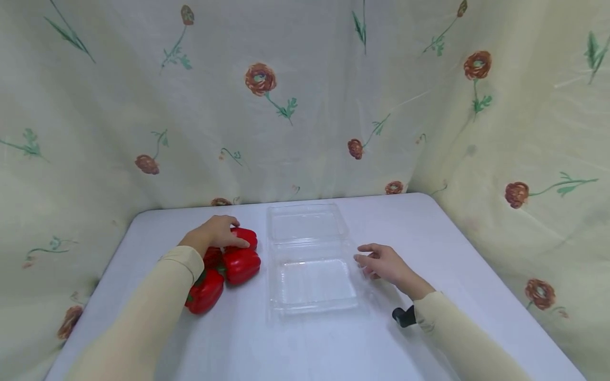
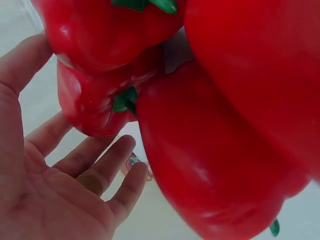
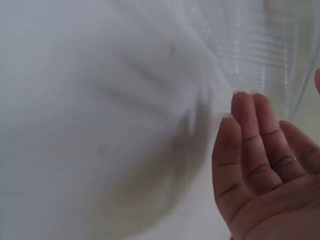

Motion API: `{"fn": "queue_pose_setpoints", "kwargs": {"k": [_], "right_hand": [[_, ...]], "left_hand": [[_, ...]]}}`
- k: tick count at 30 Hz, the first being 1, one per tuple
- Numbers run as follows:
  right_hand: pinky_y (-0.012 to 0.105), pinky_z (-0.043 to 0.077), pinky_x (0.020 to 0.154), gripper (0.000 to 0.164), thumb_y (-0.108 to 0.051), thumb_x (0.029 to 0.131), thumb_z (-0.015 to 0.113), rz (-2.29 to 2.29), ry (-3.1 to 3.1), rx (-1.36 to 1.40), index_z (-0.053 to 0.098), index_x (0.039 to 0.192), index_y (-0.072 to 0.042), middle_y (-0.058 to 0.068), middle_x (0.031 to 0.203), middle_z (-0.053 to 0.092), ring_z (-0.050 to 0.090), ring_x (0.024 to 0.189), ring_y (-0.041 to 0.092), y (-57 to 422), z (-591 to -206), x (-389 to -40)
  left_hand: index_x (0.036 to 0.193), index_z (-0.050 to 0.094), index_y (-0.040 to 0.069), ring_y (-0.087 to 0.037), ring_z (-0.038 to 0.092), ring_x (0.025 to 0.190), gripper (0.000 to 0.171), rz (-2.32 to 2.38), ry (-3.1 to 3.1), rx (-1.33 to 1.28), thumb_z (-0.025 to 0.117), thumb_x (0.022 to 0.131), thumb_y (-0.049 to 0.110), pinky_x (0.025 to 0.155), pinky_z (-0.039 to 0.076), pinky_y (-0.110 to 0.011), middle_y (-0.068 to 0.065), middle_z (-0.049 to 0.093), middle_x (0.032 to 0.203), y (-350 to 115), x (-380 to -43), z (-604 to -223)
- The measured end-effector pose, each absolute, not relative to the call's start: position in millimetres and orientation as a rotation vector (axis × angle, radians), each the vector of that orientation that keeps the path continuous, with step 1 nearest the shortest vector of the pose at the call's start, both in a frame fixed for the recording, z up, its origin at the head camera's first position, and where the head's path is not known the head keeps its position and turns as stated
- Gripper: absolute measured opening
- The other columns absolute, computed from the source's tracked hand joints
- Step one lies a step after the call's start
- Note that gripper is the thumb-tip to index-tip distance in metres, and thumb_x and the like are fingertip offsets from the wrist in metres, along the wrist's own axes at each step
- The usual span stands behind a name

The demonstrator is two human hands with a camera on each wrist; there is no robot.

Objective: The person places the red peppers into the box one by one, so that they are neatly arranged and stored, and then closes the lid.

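Several red bell peppers with green stems lie in a cluster on the left of the table. My left hand is at the farthest bell pepper, its thumb and fingers spread around it. In the left wrist view that pepper sits between thumb and fingers, partly behind another pepper; the fingers look loose. An open clear plastic clamshell container lies at the middle, lid half away from me. My right hand hovers by its right edge, fingers slightly bent, holding nothing; whether the fingertips touch the plastic is unclear.
The white table has rounded far corners. A floral curtain hangs behind it and along both sides. A black piece sticks out beside the right sleeve. Two other bell peppers, one red pepper and one nearer the container, lie close by.
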State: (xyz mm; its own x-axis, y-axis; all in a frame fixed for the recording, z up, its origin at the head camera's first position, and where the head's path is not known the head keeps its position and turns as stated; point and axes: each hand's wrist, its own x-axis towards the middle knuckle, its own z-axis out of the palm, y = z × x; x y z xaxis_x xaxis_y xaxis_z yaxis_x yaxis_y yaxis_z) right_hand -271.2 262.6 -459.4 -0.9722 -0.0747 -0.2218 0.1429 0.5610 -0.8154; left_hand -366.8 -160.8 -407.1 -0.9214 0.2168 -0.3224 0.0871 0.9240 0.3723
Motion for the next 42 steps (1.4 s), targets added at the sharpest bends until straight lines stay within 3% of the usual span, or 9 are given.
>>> {"fn": "queue_pose_setpoints", "kwargs": {"k": [8,15,35,42], "right_hand": [[0.032,0.051,0.066,0.071,-0.032,0.092,0.071,-1.536,2.558,-0.119,0.039,0.150,-0.009,0.014,0.095,0.067,0.059,0.073,0.020,268,-477,-255],[0.029,0.051,0.061,0.061,-0.026,0.093,0.071,-1.605,2.538,-0.234,0.047,0.147,-0.011,0.015,0.089,0.066,0.059,0.068,0.019,272,-485,-251],[0.029,0.049,0.061,0.062,-0.028,0.093,0.071,-1.623,2.504,-0.211,0.046,0.147,-0.012,0.017,0.084,0.063,0.055,0.067,0.018,270,-487,-249],[0.029,0.048,0.060,0.063,-0.026,0.093,0.071,-1.642,2.486,-0.215,0.044,0.148,-0.012,0.018,0.084,0.062,0.055,0.067,0.017,270,-487,-248]], "left_hand": [[0.142,0.045,0.007,-0.036,0.050,0.119,0.089,0.563,2.688,0.186,0.087,0.071,0.039,0.081,0.057,-0.047,-0.019,0.052,0.131,-162,-371,-412],[0.141,0.048,0.010,-0.035,0.050,0.118,0.087,0.560,2.685,0.189,0.089,0.069,0.038,0.079,0.057,-0.046,-0.018,0.053,0.131,-162,-375,-415],[0.145,0.039,0.009,-0.036,0.048,0.119,0.101,0.596,2.610,0.147,0.094,0.063,0.031,0.076,0.057,-0.046,-0.017,0.052,0.130,-165,-377,-427],[0.142,0.038,0.008,-0.036,0.050,0.117,0.103,0.686,2.666,0.147,0.094,0.060,0.036,0.074,0.058,-0.044,-0.017,0.053,0.128,-164,-373,-422]]}}
